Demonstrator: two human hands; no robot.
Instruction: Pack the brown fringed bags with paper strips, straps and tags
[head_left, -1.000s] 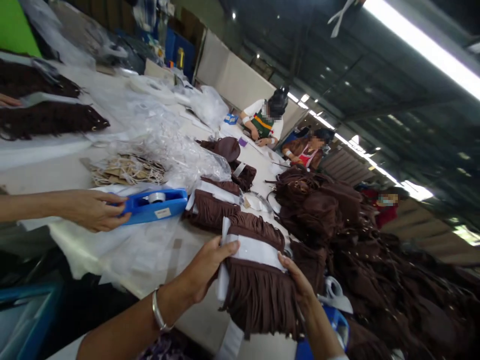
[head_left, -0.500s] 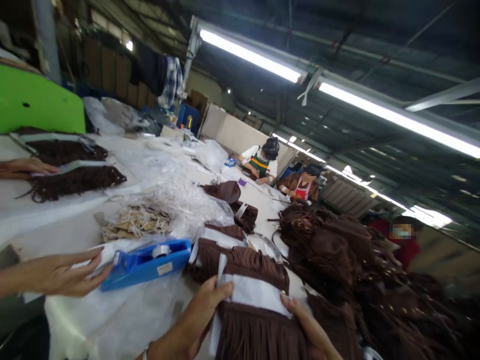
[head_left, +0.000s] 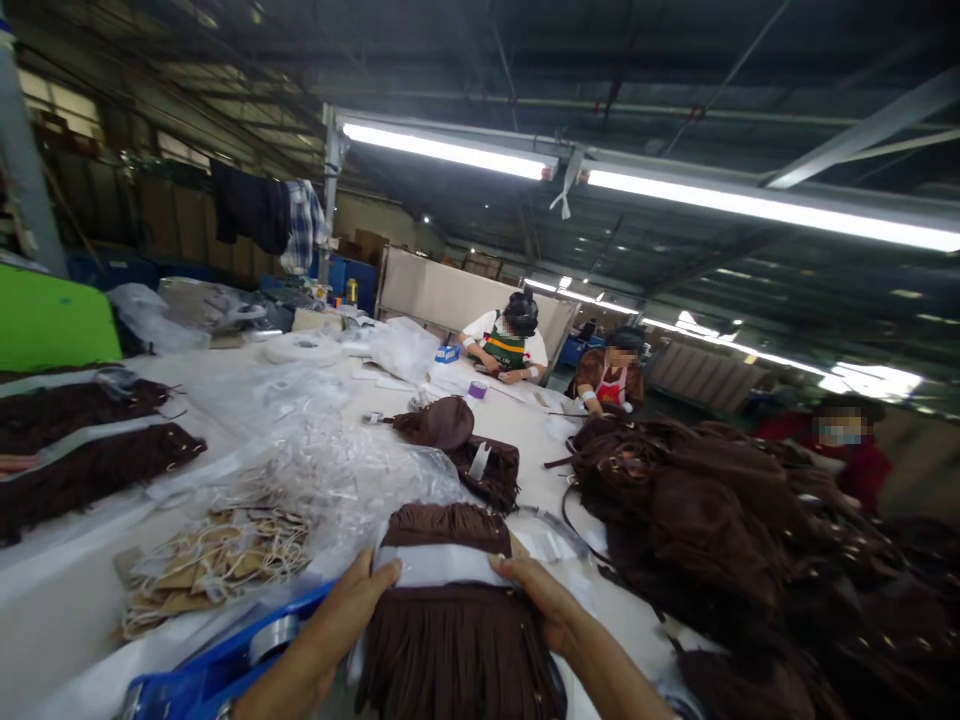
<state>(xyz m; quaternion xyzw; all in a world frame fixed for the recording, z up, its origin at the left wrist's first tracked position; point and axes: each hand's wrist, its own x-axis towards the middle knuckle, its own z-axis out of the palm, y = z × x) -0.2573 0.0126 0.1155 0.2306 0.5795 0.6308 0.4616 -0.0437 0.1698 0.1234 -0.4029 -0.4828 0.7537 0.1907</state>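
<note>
My left hand (head_left: 349, 612) and right hand (head_left: 549, 605) clamped the fringed dark-brown suede-like bundle (head_left: 454, 645) by its sides, towards the white table (head_left: 541, 455)'s near edge, where uneven squeezing could have crumpled its flat white paper-like band (head_left: 446, 567).

Brown fringe (head_left: 457, 645) matt, suede-like; blue tape dispenser (head_left: 214, 668) glossy plastic.

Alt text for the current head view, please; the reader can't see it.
A person's left hand and right hand hold a brown fringed piece with a white band across it, at a pale table. To its left are a blue tape dispenser and tan tags; to its right, a brown heap.
</note>
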